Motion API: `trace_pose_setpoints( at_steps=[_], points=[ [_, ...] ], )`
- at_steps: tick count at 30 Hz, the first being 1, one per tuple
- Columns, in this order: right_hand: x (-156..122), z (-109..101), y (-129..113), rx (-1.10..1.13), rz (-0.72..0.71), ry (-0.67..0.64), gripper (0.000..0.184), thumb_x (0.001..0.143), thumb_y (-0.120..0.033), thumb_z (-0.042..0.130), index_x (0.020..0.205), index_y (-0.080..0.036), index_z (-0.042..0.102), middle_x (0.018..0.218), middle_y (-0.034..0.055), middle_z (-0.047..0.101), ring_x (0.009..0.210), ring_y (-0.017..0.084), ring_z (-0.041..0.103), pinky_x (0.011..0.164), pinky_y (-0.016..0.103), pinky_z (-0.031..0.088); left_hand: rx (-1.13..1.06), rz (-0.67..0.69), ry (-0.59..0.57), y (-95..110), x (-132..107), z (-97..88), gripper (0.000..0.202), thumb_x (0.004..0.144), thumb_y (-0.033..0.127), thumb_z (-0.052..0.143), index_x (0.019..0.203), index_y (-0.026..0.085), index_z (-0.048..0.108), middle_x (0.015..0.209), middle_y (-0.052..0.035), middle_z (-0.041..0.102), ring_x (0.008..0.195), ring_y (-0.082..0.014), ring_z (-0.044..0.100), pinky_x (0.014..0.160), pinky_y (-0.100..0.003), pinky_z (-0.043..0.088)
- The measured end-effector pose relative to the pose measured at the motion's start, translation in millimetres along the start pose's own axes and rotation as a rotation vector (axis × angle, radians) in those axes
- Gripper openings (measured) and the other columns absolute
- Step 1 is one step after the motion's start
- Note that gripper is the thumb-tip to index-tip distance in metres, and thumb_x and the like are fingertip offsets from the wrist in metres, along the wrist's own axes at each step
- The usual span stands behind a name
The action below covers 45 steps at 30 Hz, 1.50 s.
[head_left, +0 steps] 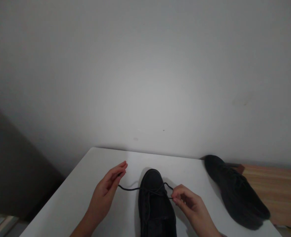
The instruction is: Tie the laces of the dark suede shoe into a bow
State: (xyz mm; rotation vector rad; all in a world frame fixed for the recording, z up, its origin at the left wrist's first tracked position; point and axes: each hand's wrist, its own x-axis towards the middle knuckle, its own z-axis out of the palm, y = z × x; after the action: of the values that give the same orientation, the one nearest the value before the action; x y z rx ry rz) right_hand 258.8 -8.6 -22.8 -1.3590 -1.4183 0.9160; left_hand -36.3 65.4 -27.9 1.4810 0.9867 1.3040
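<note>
Black shoe (157, 207) sits upright on the white table (73, 194), near the middle, between your hands, toe pointing far, heel end out of frame. Black shoelace (130, 189) crosses the front of its lacing and runs out both sides.

Left hand (104, 192): left of the shoe, clear of it. Thumb and fingertips nearly together, lace passing behind the thumb with a dark bit between the tips. Reads as a pinch on the lace; exact contact hidden.

Right hand (191, 200): just right of the shoe, thumb and index pressed together on a strand. A second bit of lace arcs over to the index; can't tell whether it's the same strand.

Handling, my read: lace is thin, light, limp, probably a bit slick, so it needs a firm fingertip pinch close to the end. It won't push, only pull. Shoe looks soft-sided and fairly light; uneven pulls could skid or twist it. If you need to steady it, take the sides below the lacing.

Second shoe (234, 194) lies at your right, well apart from the hands, beside a wood-grain surface (276, 194).
</note>
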Motion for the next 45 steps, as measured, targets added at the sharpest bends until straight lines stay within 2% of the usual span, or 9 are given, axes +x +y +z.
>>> trace_pose_setpoints(
  at_steps=[5, 11, 18, 25, 28, 33, 36, 40, 45],
  points=[
    [-1, 3, -2, 0.002, -0.027, 0.000, 0.021, 0.085, -0.040, 0.070, 0.076, -0.022, 0.069, 0.076, 0.0022, 0.066, 0.076, 0.023, 0.064, 0.070, 0.032, 0.048, -0.149, 0.087, -0.015, -4, -1, -1.1, 0.021, 0.099, 0.033, 0.056, 0.117, 0.028, 0.067, 0.145, -0.0066, 0.053, 0.136, -0.0290, 0.053, 0.116, -0.046, 0.042],
    [-3, 10, -2, 0.017, -0.057, 0.032, 0.016, 0.085, -0.035, 0.071, 0.076, -0.022, 0.070, 0.077, 0.0031, 0.067, 0.077, 0.023, 0.065, 0.071, 0.031, 0.050, -0.239, 0.033, -0.002, -10, -1, -1.4, 0.030, 0.094, 0.029, 0.065, 0.124, 0.030, 0.065, 0.164, -0.0042, 0.030, 0.146, -0.0333, 0.038, 0.121, -0.046, 0.032],
    [-1, 11, -1, -0.067, -0.042, 0.099, 0.012, 0.080, -0.030, 0.071, 0.074, -0.021, 0.069, 0.073, 0.0021, 0.066, 0.071, 0.021, 0.061, 0.068, 0.031, 0.048, -0.257, -0.046, -0.025, -10, -1, -0.9, 0.030, 0.087, 0.030, 0.073, 0.117, 0.030, 0.071, 0.161, -0.0048, 0.039, 0.146, -0.0330, 0.037, 0.118, -0.046, 0.036],
    [-4, 9, -1, -0.138, -0.025, 0.036, 0.012, 0.083, -0.029, 0.066, 0.077, -0.021, 0.072, 0.072, 0.0015, 0.064, 0.069, 0.021, 0.058, 0.067, 0.032, 0.046, 0.002, -0.065, 0.008, 2, 1, -0.6, 0.023, 0.091, 0.042, 0.066, 0.096, 0.025, 0.080, 0.145, -0.0089, 0.060, 0.134, -0.0349, 0.054, 0.112, -0.052, 0.045],
    [-6, 10, -1, -0.133, -0.062, 0.024, 0.012, 0.087, -0.029, 0.064, 0.081, -0.022, 0.072, 0.075, 0.0019, 0.065, 0.071, 0.021, 0.060, 0.068, 0.031, 0.047, -0.065, -0.072, 0.016, 0, 1, -0.3, 0.027, 0.091, 0.042, 0.065, 0.112, 0.028, 0.075, 0.141, -0.0068, 0.062, 0.135, -0.0322, 0.054, 0.109, -0.048, 0.050],
    [-8, 13, -2, -0.113, -0.113, 0.013, 0.015, 0.094, -0.033, 0.059, 0.089, -0.023, 0.069, 0.082, 0.0023, 0.064, 0.078, 0.021, 0.061, 0.074, 0.030, 0.048, -0.201, 0.018, 0.022, -11, -2, 0.6, 0.033, 0.095, 0.031, 0.064, 0.127, 0.037, 0.063, 0.165, 0.0035, 0.028, 0.150, -0.0279, 0.031, 0.119, -0.041, 0.035],
    [-8, 15, -1, -0.105, -0.128, 0.021, 0.017, 0.097, -0.035, 0.056, 0.091, -0.024, 0.068, 0.084, 0.0024, 0.064, 0.080, 0.021, 0.061, 0.074, 0.030, 0.048, -0.282, 0.035, 0.043, -15, -3, 1.5, 0.052, 0.092, 0.026, 0.068, 0.138, 0.047, 0.051, 0.169, 0.0082, 0.011, 0.153, -0.0270, 0.018, 0.120, -0.042, 0.031],
    [-8, 16, -1, -0.096, -0.135, 0.021, 0.018, 0.098, -0.036, 0.055, 0.092, -0.024, 0.068, 0.084, 0.0021, 0.064, 0.080, 0.020, 0.061, 0.073, 0.029, 0.048, -0.340, -0.015, 0.048, -14, -1, 1.4, 0.066, 0.088, 0.025, 0.073, 0.143, 0.048, 0.044, 0.167, 0.0040, 0.024, 0.153, -0.0274, 0.020, 0.120, -0.045, 0.034],
    [-9, 16, -2, -0.101, -0.139, 0.017, 0.017, 0.098, -0.035, 0.055, 0.092, -0.024, 0.067, 0.084, 0.0024, 0.064, 0.080, 0.020, 0.061, 0.072, 0.029, 0.048, -0.287, -0.105, -0.053, -7, 0, -0.1, 0.042, 0.088, 0.032, 0.072, 0.129, 0.031, 0.065, 0.152, -0.0060, 0.053, 0.142, -0.0300, 0.045, 0.116, -0.044, 0.042]
  ],
)
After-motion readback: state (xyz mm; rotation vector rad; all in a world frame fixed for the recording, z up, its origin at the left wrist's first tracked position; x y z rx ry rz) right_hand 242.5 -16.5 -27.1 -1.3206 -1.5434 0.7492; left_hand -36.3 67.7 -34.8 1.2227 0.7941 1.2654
